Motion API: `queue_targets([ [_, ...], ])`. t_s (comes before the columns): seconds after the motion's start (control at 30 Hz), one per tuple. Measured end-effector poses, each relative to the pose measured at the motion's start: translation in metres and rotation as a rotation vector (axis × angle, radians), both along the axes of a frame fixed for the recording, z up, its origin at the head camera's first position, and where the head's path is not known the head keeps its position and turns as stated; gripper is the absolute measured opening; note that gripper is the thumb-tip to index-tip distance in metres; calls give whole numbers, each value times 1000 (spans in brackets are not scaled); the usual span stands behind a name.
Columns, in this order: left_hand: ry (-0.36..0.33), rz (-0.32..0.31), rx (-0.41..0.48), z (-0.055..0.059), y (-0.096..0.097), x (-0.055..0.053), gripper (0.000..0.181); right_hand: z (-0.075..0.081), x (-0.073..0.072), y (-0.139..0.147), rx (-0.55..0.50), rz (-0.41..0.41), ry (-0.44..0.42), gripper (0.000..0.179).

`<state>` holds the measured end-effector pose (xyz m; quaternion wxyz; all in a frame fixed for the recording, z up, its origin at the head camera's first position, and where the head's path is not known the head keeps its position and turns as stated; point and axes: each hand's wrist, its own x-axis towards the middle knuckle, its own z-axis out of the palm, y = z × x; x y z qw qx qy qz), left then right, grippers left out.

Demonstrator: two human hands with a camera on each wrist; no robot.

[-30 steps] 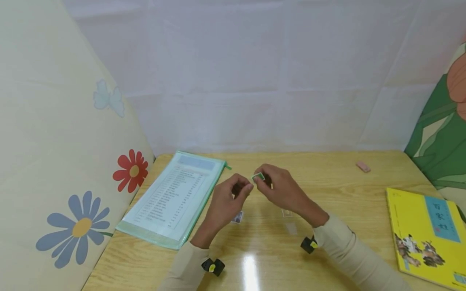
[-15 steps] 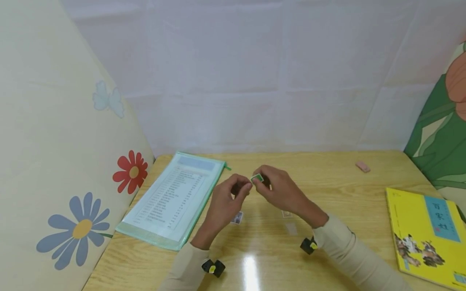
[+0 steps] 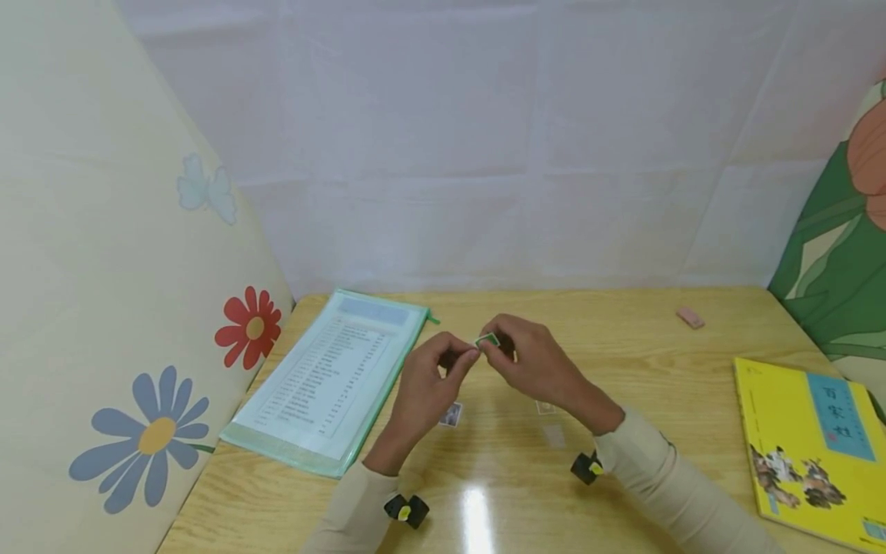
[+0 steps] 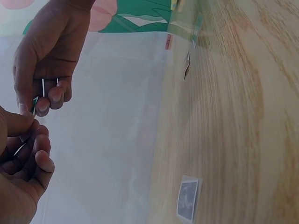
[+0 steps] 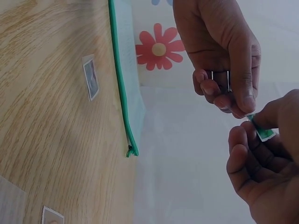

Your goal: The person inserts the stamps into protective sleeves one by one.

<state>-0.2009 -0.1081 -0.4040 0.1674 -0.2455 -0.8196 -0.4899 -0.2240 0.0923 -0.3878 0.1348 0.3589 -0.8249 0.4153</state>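
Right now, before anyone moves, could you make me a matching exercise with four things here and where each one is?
1. green-edged folder
2. yellow book
3. small pink block
4. green-faced piece

A. right side of the table, towards the back
B. pinched in the right hand
C. left side
D. right side, nearer the person

Pairs: 1-C, 2-D, 3-A, 4-B

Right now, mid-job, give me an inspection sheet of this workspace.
Surface: wooden table, glare at the near side; a dark card, a pale card and a pale scrap lie on it.
Job's things: small green card, held above the table.
Clutter: green folder with printed sheet at left; pink block and yellow book at right.
Hands: right hand pinches the green card; left hand pinches its corner.
Cables: nothing seen.
Surroundings: white cloth behind, flower panels both sides.
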Motion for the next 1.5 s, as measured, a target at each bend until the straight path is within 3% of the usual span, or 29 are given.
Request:
queue_targets([
  [0.43,2,18,-3,-1,-1,0,6,2,1,1,-3,0,18,8],
  [0.73,1,-2,6,-1,-1,0,6,3,-1,2,-5,30,72,7],
  [1.0,-7,19,7,-2,0,-1,9,5,-1,3,21,42,120,5],
  [1.5,107,2,-58,-1,-1,-3,10,4,-3,6,111,49,222,18],
])
